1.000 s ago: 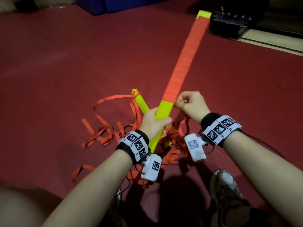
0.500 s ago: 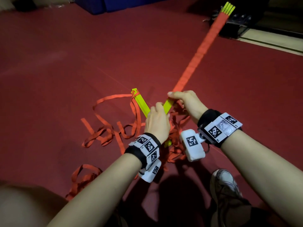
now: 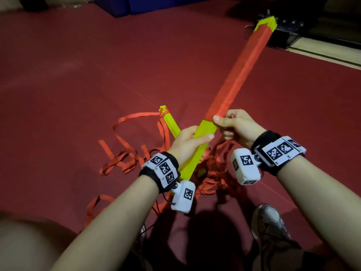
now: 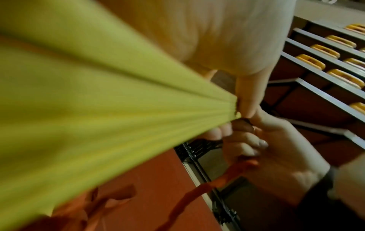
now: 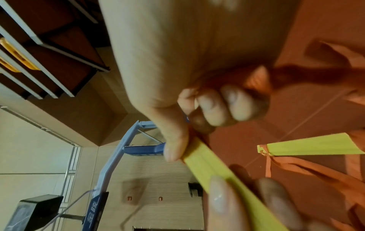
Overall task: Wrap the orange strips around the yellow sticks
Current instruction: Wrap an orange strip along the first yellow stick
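Note:
I hold a long bundle of yellow sticks [image 3: 205, 130] slanting up to the right, most of its length wound in orange strip [image 3: 242, 69], with a bare yellow tip [image 3: 267, 23] at the far end. My left hand [image 3: 187, 141] grips the bare yellow lower part. My right hand [image 3: 234, 126] pinches the orange strip at the edge of the wrapping, thumb on the stick [image 5: 199, 154]. The strip's loose tail [image 4: 223, 179] runs down from that fist. A second yellow stick [image 3: 170, 122] lies on the floor to the left, with a strip tied at its end.
Several loose orange strips [image 3: 125, 157] tangle on the red floor [image 3: 78, 75] under and left of my hands. My shoe [image 3: 269, 220] is at lower right. A black box [image 3: 283, 32] sits by the far stick tip, a blue block [image 3: 136, 2] at the back.
The bundle has turned about its length, from edge-on half a second ago to its broad face now. Both hands shifted with the turn; my right thumb now presses the wrap's edge.

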